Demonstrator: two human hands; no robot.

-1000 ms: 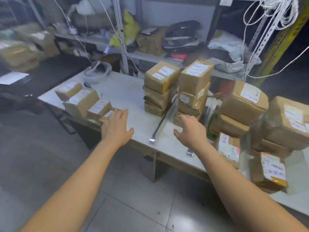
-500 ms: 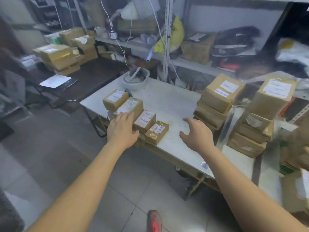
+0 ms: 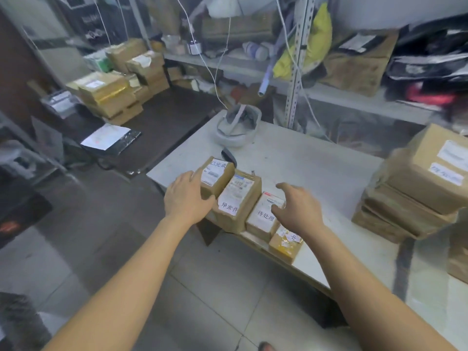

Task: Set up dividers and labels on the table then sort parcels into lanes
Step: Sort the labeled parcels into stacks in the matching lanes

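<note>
Four boxes (image 3: 238, 196) line the table (image 3: 316, 160) edge. The left grip (image 3: 188, 196), wide, rests against the end box (image 3: 215, 178). The right grip (image 3: 295, 209), wide, hides part of the third box (image 3: 262, 219). A helmet (image 3: 238, 127) lies behind. The blurred stack (image 3: 417, 198) at right is cut off.

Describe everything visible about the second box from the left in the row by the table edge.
The box is closed brown cardboard, lying flat at the near edge of the table. A printed shipping label covers its top, with a white handwritten slip nearer the person. The left neighbour and right neighbour sit against its sides. The left hand rests on the left neighbour; whether it touches this box is unclear.
</note>
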